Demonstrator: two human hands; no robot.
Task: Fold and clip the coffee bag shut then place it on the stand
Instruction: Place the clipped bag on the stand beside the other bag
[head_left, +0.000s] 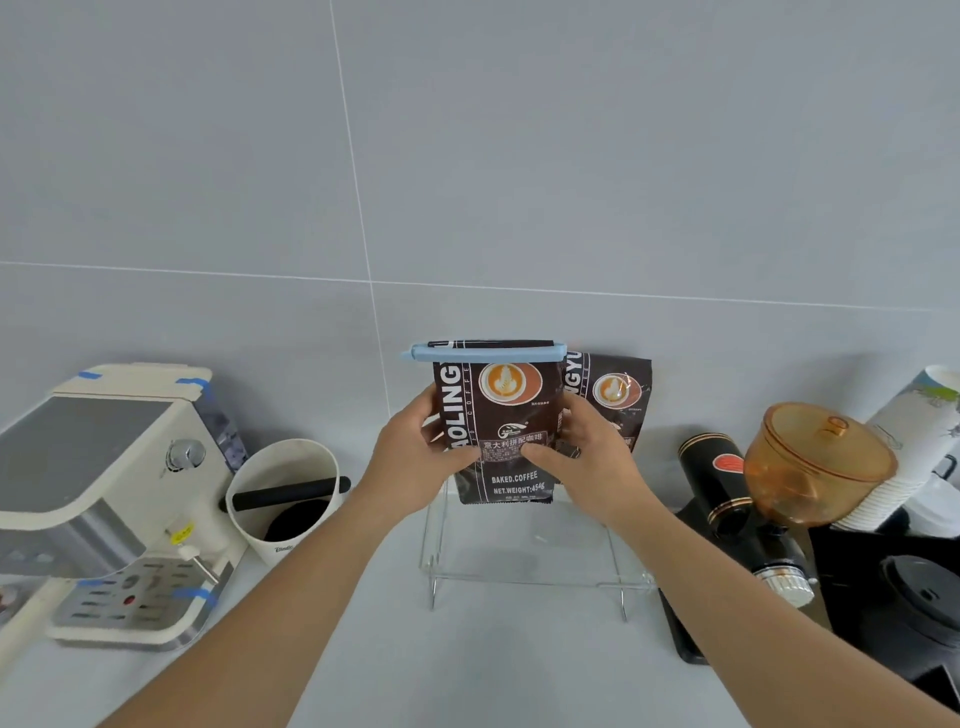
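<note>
A dark brown coffee bag (506, 415) stands upright in the middle of the view. A light blue clip (483, 353) runs across its folded top. My left hand (415, 457) grips the bag's left side, thumb on the front. On the right side, my right hand (587, 452) holds it the same way. The bag's bottom edge sits at the back of the clear acrylic stand (524, 566), near the wall. I cannot tell whether it rests on the stand's top.
A second coffee bag (615, 389) leans on the wall behind, to the right. A cream espresso machine (114, 499) and a white knock box (283, 499) stand left. A black grinder (727, 499) with amber hopper (815, 462), paper cups (919, 447) and a black scale stand right.
</note>
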